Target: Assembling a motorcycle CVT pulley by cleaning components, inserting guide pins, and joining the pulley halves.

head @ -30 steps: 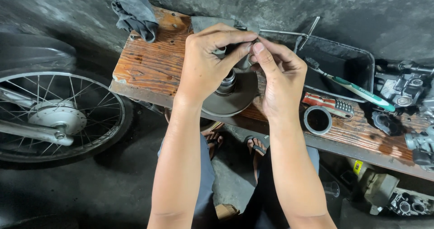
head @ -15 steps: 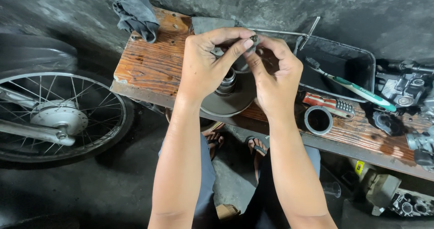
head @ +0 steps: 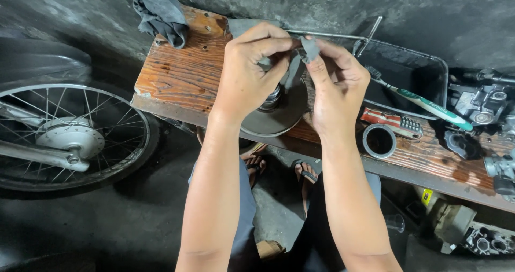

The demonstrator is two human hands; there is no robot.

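Fingers of the left hand (head: 247, 79) and the right hand (head: 335, 87) are pinched together on a strip of grey cloth (head: 300, 54), which is held taut between the two hands above a round metal pulley disc (head: 276, 119); both hands are closed on the cloth, the thumbs pressed against the forefingers. The strip's long axis is seen to run down from the fingertips toward the disc's hub, which is largely hidden behind the left hand. The disc is laid flat near the front edge of a worn wooden bench (head: 182, 79), and much of it is covered by the hands. Just right of the right hand a short dark ring-shaped sleeve (head: 379, 141) is stood on end, with a red-handled tool (head: 391, 122) beside it. Behind these a black rectangular tray (head: 413, 71) is set against the wall; its contents cannot be made out, though a green-and-white toothbrush (head: 424, 103) is laid across its front rim. Engine parts (head: 483, 103) are crowded at the bench's right end. A grey rag (head: 158, 12) is draped over the far left corner, and a spoked wheel (head: 70, 138) is seen on the floor at left.
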